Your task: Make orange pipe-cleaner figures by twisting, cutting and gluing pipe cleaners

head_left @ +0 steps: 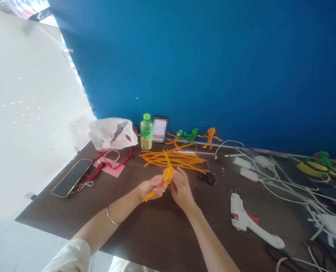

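Observation:
My left hand [154, 187] is closed around a bundle of bent orange pipe cleaners [168, 174]. Its top is coiled into a round loop with one stem sticking up, and the ends come out below my fist. On the loop's right side, my right hand [181, 189] is closed with its fingertips at the coil, partly hidden behind it. Just beyond my hands lies a loose pile of straight orange pipe cleaners [176, 160]. Behind the pile stand small pipe-cleaner figures, among them an orange one [211, 137] and a green one [193, 136].
A white glue gun [245, 219] lies at the right, near tangled white cables [281, 181] and chargers. Black scissors [206, 177] rest beyond my right hand. A phone [72, 178], red strap [95, 170], plastic bag [112, 133] and drink bottle [146, 133] occupy the left and back.

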`<action>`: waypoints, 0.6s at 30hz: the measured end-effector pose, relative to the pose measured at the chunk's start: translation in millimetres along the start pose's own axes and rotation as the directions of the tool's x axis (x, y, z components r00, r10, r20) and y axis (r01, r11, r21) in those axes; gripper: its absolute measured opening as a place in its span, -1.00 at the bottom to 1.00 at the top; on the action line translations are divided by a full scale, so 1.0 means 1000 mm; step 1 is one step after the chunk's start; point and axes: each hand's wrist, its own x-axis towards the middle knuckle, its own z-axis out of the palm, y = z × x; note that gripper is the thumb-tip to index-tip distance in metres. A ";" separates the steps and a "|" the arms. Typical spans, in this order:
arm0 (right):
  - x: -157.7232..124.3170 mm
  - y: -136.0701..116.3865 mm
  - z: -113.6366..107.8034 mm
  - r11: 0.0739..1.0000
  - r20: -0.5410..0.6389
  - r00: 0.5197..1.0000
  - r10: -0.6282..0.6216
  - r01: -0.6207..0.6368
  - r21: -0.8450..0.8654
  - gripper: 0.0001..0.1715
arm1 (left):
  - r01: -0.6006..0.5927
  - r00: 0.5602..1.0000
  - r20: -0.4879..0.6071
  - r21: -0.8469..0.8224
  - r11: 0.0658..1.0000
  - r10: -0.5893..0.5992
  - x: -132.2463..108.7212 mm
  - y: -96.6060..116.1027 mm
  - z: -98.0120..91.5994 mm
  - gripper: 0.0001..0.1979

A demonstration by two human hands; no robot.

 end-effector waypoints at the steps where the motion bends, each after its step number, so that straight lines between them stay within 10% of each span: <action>1: 0.000 0.002 -0.001 0.999 -0.015 0.999 0.035 -0.034 0.016 -0.62 | -0.030 0.999 -0.039 -0.002 1.000 0.029 0.002 0.001 -0.001 -0.71; 8: 0.001 -0.006 -0.010 0.884 -0.034 0.929 0.369 -0.339 0.321 -0.83 | -0.132 0.987 -0.073 0.158 0.979 0.145 0.014 0.007 -0.007 -0.69; 18: 0.004 -0.008 -0.012 0.896 -0.145 0.908 0.393 -0.344 0.280 -0.88 | -0.238 0.898 -0.205 0.516 0.823 0.389 0.017 0.002 -0.005 -0.64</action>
